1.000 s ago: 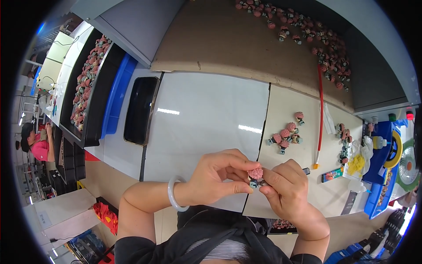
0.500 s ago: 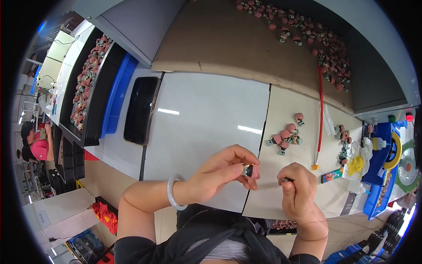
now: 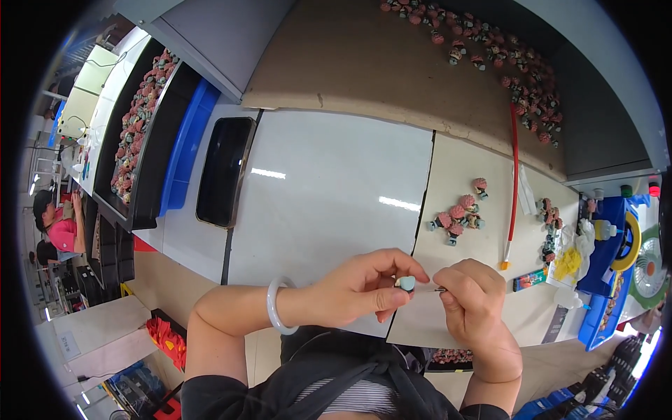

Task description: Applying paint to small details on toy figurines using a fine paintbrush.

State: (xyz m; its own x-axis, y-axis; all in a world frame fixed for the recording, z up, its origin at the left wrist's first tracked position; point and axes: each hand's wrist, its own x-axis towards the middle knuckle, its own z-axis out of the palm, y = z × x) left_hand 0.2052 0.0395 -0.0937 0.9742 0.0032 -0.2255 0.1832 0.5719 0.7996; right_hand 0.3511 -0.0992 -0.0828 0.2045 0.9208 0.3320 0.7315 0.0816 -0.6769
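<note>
Left hand (image 3: 360,290) pinches a tiny pale-teal rounded figurine piece (image 3: 406,283); right hand (image 3: 476,308) grips a thin dark pin-like tool (image 3: 439,289) just beside it. Both sit over the white tabletop (image 3: 329,189)'s near edge, loads of bare surface beyond.

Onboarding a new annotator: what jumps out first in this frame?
Low in the centre, the left hand pinches a small pale-blue piece while the right hand holds a thin tool to it. Past them, a cluster of pink-topped figurines sits on the beige mat, and a long red stick lies to its right.
</note>
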